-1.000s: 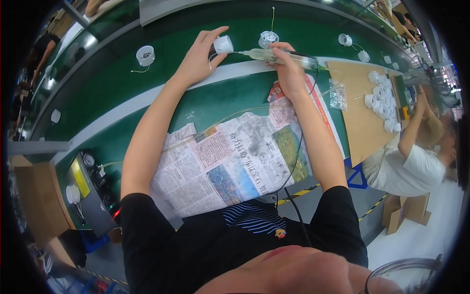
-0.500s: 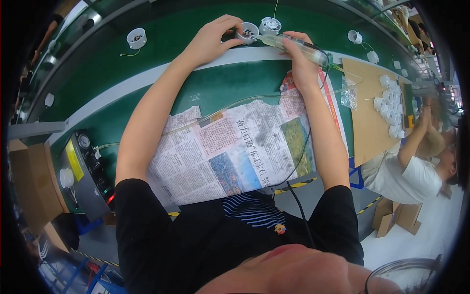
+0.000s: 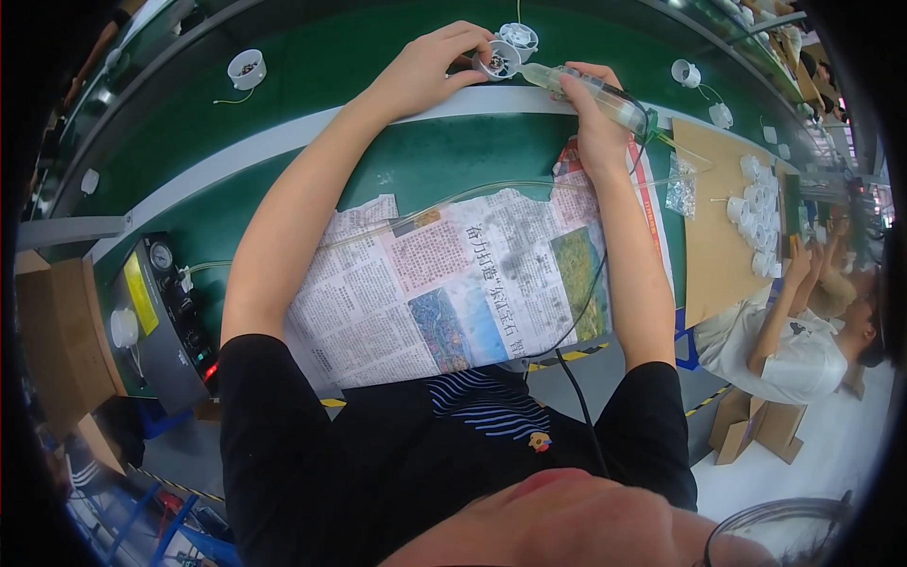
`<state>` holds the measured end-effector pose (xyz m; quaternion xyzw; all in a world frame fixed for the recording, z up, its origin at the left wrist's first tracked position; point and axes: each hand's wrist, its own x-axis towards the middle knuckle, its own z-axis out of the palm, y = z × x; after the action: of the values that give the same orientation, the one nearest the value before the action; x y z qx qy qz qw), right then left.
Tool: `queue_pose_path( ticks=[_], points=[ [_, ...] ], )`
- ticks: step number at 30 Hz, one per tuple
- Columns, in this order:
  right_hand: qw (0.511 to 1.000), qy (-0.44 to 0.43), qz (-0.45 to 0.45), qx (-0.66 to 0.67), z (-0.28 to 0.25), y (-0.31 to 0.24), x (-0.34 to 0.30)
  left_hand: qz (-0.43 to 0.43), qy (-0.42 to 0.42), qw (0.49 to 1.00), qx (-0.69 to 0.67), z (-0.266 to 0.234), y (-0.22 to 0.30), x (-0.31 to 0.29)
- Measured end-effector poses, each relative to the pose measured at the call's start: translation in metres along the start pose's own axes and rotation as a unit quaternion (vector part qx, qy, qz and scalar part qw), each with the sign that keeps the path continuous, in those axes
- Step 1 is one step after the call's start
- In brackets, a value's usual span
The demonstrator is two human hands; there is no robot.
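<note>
At the far middle, my left hand (image 3: 436, 68) has its thumb and fingers closed around a small round white plastic housing (image 3: 498, 60), with dark parts and wires inside. My right hand (image 3: 599, 121) grips a clear dispensing syringe (image 3: 605, 99) filled with a pale substance. Its tapered tip points left at the housing's rim; whether it touches cannot be made out. Just behind stands a second white housing (image 3: 519, 38) with a thin wire rising from it. A clear hose (image 3: 430, 206) and a dark cord trail off from the syringe's end.
Printed newspaper (image 3: 444, 283) covers the near table. At left sits a black dispenser box (image 3: 165, 321) with a gauge. More housings (image 3: 247, 69) lie on the green belt; several (image 3: 756, 208) stand on cardboard at right beside a small clear bag (image 3: 680, 194). A co-worker (image 3: 784, 340) sits at right.
My left hand and its housing have shifted slightly right, closer to the second housing. The syringe has also moved right. The co-worker's hands have changed position.
</note>
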<state>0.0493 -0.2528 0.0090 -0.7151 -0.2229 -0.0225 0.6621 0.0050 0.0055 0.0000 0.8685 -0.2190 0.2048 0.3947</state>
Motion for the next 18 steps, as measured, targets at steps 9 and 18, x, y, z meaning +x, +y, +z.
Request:
queue_pose_path(
  ticks=[9, 18],
  points=[
    [1.0, 0.005, 0.004, -0.006, -0.001, 0.0, 0.001, -0.008, 0.0, 1.0, -0.007, 0.001, 0.002, 0.0],
    [0.966, 0.07, 0.062, 0.241, -0.004, -0.001, 0.006, 0.029, 0.156, 0.951, 0.267, -0.016, 0.004, 0.004]
  ],
)
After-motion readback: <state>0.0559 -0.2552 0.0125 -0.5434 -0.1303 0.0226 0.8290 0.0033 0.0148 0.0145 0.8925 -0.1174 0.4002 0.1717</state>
